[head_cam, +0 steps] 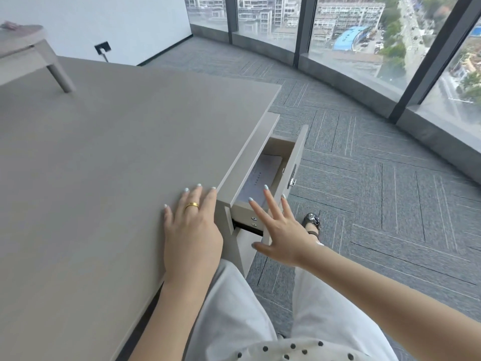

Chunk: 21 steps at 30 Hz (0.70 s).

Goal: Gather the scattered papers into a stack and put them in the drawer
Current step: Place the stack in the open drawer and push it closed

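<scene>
White papers (261, 175) lie inside the drawer (296, 157), which stands partly pulled out from the right side of the grey desk (104, 157). My left hand (191, 227) rests flat on the desk top at its right edge, fingers spread, a gold ring on one finger. My right hand (281, 227) is open with fingers apart, hovering at the near end of the drawer front, holding nothing. Most of the papers are hidden under the desk top.
A raised grey shelf (28, 50) on a slanted leg stands at the desk's far left. Grey patterned carpet (364, 191) spreads to the right, up to a curved wall of tall windows (364, 35). My foot in a dark shoe (312, 221) is beside the drawer.
</scene>
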### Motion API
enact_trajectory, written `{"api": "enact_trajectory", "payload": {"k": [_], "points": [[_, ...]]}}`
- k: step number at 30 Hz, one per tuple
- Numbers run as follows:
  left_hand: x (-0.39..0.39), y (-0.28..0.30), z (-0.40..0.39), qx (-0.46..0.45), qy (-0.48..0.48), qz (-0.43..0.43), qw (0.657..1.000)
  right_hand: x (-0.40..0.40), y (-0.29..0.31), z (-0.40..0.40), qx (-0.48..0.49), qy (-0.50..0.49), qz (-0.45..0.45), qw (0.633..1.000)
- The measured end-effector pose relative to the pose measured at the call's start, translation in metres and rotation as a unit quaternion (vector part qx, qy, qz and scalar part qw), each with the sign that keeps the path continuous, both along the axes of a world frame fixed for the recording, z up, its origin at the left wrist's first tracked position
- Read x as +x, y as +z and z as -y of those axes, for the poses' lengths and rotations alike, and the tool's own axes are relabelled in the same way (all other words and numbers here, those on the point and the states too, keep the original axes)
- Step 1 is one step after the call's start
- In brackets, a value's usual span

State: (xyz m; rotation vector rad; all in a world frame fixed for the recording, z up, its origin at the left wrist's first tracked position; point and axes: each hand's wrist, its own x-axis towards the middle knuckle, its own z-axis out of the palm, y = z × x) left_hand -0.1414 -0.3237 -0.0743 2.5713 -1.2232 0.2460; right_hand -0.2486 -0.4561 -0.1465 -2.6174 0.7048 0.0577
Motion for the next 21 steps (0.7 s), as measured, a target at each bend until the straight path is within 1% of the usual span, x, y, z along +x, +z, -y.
{"api": "enact_trajectory", "payload": {"k": [3, 6, 10, 15, 21], "points": [[0.0, 0.002, 0.002, 0.004, -0.003, -0.008, 1.0, 0.017, 0.004, 0.001, -0.007, 0.018, -0.001, 1.0], [0.0, 0.004, 0.002, 0.011, -0.004, -0.02, 1.0, 0.032, 0.007, 0.004, -0.021, 0.031, 0.017, 0.999], [-0.001, 0.006, 0.002, 0.02, -0.004, -0.021, 1.0, 0.045, 0.01, 0.013, -0.018, 0.018, 0.047, 0.999], [0.0, 0.006, 0.001, 0.031, -0.007, -0.011, 0.999, 0.051, 0.011, 0.02, -0.021, 0.047, 0.048, 0.998], [0.001, 0.003, 0.001, 0.037, -0.01, 0.001, 0.999, 0.052, 0.003, 0.025, -0.038, 0.056, 0.044, 0.997]]}}
